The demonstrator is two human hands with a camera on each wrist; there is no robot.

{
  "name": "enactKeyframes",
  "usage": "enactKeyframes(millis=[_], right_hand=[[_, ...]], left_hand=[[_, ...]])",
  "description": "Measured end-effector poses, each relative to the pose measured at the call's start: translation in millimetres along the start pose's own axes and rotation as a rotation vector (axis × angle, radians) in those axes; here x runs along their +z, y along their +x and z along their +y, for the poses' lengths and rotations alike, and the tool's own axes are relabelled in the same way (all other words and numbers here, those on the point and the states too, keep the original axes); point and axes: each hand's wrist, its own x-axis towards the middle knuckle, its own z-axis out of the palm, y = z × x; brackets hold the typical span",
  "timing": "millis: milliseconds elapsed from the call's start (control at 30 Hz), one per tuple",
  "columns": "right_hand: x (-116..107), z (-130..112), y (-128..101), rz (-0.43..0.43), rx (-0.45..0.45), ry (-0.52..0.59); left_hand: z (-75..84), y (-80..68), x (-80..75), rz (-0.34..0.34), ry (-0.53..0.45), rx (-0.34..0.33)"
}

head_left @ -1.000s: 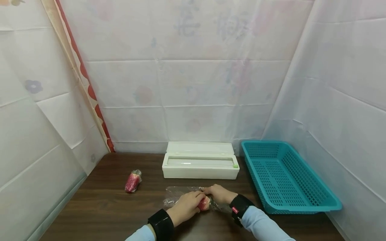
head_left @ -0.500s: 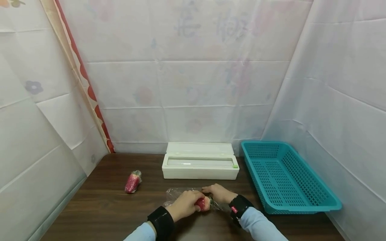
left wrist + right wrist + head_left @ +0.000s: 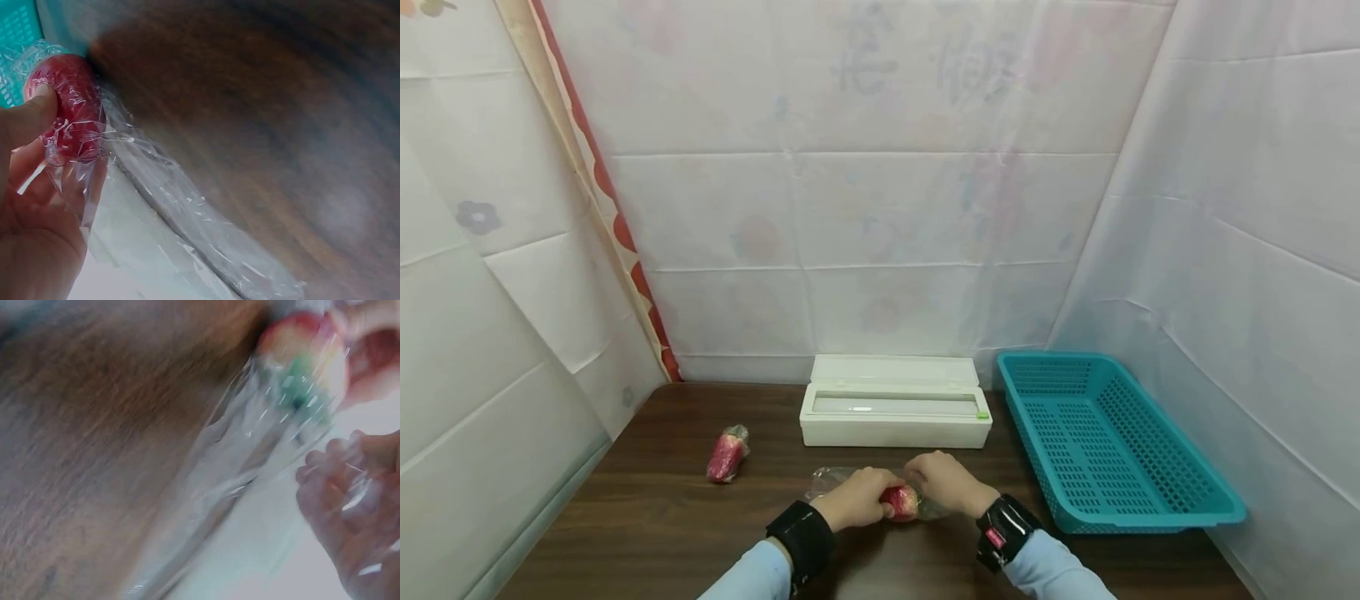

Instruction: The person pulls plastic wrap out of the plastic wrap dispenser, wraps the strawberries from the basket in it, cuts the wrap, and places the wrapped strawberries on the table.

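Drew closer together over the last second, with the left hand (image 3: 859, 498) and the right hand (image 3: 946, 483) pulled slightly nearer the table's front edge and less loose film left spread behind them. Gripped the red fruit (image 3: 900, 502) from both sides at once, fingers curled round it, with the clear cling film (image 3: 169, 194) caught between skin and fruit; showed the left thumb pressed on the wrapped fruit in the left wrist view. Lay, fruit and film together, on the dark wooden table (image 3: 647, 525) just in front of the white film dispenser box (image 3: 895, 412). Judged about halfway: film already torn off and partly folded round the fruit, yet a long tail trailed free across the wood in both wrist views, so tucking and sealing remained. Sat already wrapped, to the left and well apart, a second red fruit (image 3: 727, 455). Stood with nothing visible inside, to the right, the teal basket (image 3: 1150, 492), so neither piece had been moved there.
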Motion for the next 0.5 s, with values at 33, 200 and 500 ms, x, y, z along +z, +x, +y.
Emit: enactKeyframes(millis=[33,200,500], right_hand=[[-1,-6,-4,0.001,-0.016,-0.047],[7,-25,-19,0.06,-0.113,-0.417],[33,-20,-27,0.059,-0.047,-0.619]], left_hand=[[-0.1,0.1,-0.8,-0.006,-0.005,-0.007],[0.3,1.5,-3.9,-0.033,-0.021,-0.051],[-2.9,3.9,2.3,-0.059,-0.039,-0.071]])
